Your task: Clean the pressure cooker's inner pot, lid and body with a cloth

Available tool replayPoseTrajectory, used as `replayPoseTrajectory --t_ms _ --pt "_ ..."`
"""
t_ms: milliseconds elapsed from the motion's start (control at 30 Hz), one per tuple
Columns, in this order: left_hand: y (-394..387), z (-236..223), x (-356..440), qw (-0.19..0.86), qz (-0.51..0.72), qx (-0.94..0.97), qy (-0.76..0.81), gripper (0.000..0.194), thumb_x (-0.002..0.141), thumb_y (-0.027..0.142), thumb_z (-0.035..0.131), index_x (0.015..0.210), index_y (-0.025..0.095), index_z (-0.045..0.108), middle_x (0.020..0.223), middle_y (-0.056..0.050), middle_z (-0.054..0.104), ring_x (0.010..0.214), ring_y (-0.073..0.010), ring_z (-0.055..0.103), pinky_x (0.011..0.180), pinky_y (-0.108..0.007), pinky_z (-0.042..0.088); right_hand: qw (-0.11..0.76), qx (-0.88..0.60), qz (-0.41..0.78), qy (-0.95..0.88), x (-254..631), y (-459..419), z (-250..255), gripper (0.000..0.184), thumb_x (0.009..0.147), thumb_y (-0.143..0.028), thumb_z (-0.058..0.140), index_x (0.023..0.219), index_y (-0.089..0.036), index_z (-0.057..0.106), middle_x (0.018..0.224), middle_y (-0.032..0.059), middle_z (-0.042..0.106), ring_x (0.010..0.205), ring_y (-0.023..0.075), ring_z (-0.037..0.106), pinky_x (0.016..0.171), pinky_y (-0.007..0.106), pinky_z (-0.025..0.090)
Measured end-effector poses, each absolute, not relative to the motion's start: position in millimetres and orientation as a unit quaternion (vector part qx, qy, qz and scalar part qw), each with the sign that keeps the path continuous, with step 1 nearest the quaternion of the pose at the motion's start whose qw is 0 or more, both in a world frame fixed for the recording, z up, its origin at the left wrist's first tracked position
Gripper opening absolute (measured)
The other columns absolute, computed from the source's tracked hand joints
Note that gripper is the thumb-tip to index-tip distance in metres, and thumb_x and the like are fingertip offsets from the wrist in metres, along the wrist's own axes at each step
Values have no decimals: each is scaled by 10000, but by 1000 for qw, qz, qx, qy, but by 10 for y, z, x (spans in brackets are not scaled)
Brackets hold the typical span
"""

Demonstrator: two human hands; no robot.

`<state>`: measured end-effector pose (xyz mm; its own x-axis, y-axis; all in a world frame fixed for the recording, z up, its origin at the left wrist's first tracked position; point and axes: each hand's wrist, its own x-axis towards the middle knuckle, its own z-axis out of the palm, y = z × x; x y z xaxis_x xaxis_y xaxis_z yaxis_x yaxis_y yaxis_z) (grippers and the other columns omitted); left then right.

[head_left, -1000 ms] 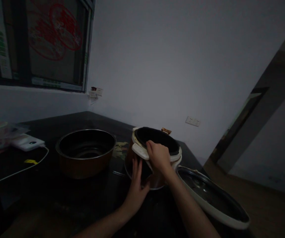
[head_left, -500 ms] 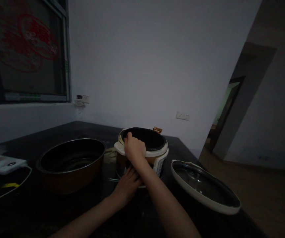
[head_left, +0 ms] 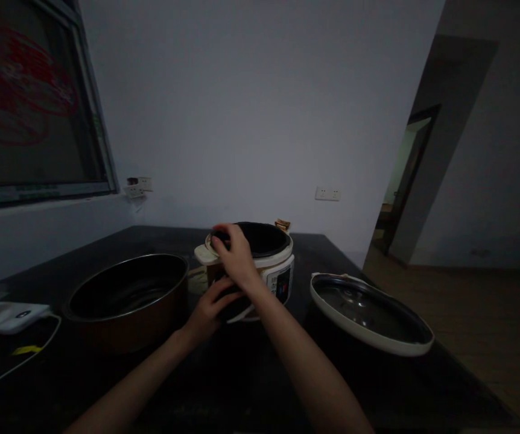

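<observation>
A white and brown electric cooker [head_left: 266, 260] stands lidless on the dark table, its dark inside showing. At its left rim my right hand [head_left: 237, 253] is closed, thumb and fingers curled over the edge beside the white side handle [head_left: 206, 255]. Lower down, my left hand [head_left: 210, 307] rests against the cooker's front wall, fingers spread and partly hidden behind my right forearm. A printed label [head_left: 282, 284] shows on the cooker's right side. To the right lies a round lid [head_left: 368, 313] with a pale rim. A wide dark pot [head_left: 128, 322] with a brown outside stands on the left.
A white device [head_left: 13, 316] with a cable and a yellow tag lies at the far left. The black table [head_left: 260, 386] has its right edge beyond the lid. Behind are a wall with sockets [head_left: 327, 193] and a window [head_left: 25, 102].
The cooker has turned, its front swinging leftward, and the printed label now shows. My right hand has stayed at the rim; my left hand's fingers have spread. The camera view has shifted slightly.
</observation>
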<state>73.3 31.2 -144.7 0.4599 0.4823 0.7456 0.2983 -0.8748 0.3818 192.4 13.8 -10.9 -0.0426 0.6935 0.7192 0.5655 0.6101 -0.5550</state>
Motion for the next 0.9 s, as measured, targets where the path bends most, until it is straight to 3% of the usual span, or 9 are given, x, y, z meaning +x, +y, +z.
replayPoseTrajectory --t_ms 67,200,300,400,500,600,667,800,900 --pt "165 -1348 749 167 492 824 226 336 784 213 566 1096 260 682 1236 -70 623 1173 -259 552 1054 -445 386 627 -376 123 -672 2172 -163 -212 198 903 -254 464 1074 -202 551 1147 67 611 1080 159 573 878 259 474" --pt "-130 -1187 938 430 518 658 338 261 785 290 608 1023 203 673 1090 -65 697 1097 -278 601 1017 -427 431 749 -413 179 -485 2496 -827 -703 136 877 -300 525 954 -204 584 938 54 649 870 178 633 769 291 516" --pt "-324 -1150 1107 615 461 512 384 316 747 326 676 1029 184 649 1087 -77 706 1096 -306 610 981 -447 459 747 -470 189 -431 2450 -1137 -1164 156 875 -333 540 938 -215 620 895 50 653 790 180 638 715 303 528" --pt "-519 -1133 1225 726 403 449 330 410 738 348 707 1104 176 635 1181 -89 671 1184 -299 561 1039 -432 409 721 -483 184 -461 2289 -1197 -1486 285 893 -354 518 1139 -243 607 1198 90 609 1106 231 583 892 375 499" --pt "-681 -1104 1292 765 385 468 219 513 803 502 627 1223 208 608 1370 -55 550 1352 -245 388 1140 -368 271 726 -481 167 -462 2207 -1132 -1590 450 862 -379 570 1292 -259 519 1381 89 493 1296 249 442 1046 429 387" --pt "-759 -1059 1328 751 348 543 140 568 908 598 382 1349 266 513 1497 -2 394 1428 -196 233 1179 -350 154 757 -466 168 -425 2264 -1080 -1570 566 783 -384 668 1307 -246 503 1393 87 483 1314 261 422 1083 435 342" --pt "-755 -998 1340 689 334 629 134 551 939 572 311 1374 281 482 1514 1 363 1427 -203 239 1182 -376 139 782 -462 196 -370 2346 -1065 -1554 542 759 -369 694 1261 -242 533 1347 78 531 1281 259 461 1079 429 347" --pt "-596 -719 1369 416 329 826 189 399 930 423 464 1273 261 587 1430 -39 487 1329 -223 416 1131 -381 279 841 -423 276 -196 2494 -1023 -1606 521 723 -395 717 1186 -225 549 1213 77 631 1141 263 581 961 416 462" --pt "-339 -413 1470 193 375 882 213 312 934 293 451 1173 206 633 1249 -61 633 1185 -191 547 1048 -329 378 852 -396 316 -134 2548 -960 -1716 586 673 -409 750 1186 -231 528 1163 71 657 1036 255 639 846 388 528"
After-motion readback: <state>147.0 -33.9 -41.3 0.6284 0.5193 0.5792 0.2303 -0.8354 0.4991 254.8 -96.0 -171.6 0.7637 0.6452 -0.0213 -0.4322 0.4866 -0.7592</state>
